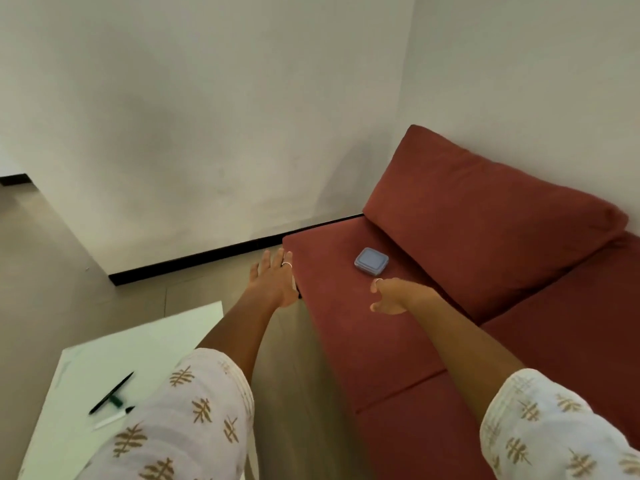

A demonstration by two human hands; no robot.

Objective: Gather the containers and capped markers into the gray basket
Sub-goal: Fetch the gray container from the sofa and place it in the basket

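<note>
container (371, 259): 1 in view, small flat blue-gray box with lid on, lying on the red sofa seat near the back cushion; contents can't be seen through the lid
right hand (389, 296): 1, reaching over the seat, just short of the container, not touching it; fingers loosely curled, nothing in it; ring on one finger
left hand (273, 278): 1, stretched out flat, fingers straight, empty; fingertips at the near corner of the seat edge, can't tell if touching; ring on one finger
sleeves (194, 417): 2, white with tan leaf print, one on each forearm, ending above the wrists
sofa (381, 341): 1, red, seat in at least 2 sections with a seam between them; 1 big back cushion (491, 220) leaning on the wall, a second one partly visible at the right edge
markers: 2 on the white table at lower left, well apart from both hands; black pen-like one (110, 393) lying diagonal, white-barrelled one (114, 418) with dark tip just beside it
green piece (117, 401): 1, small, between the two markers; could be a cap, too small to tell
table (145, 344): 1, white, corner toward the sofa
floor (52, 271): tan, black skirting along the white wall
</note>
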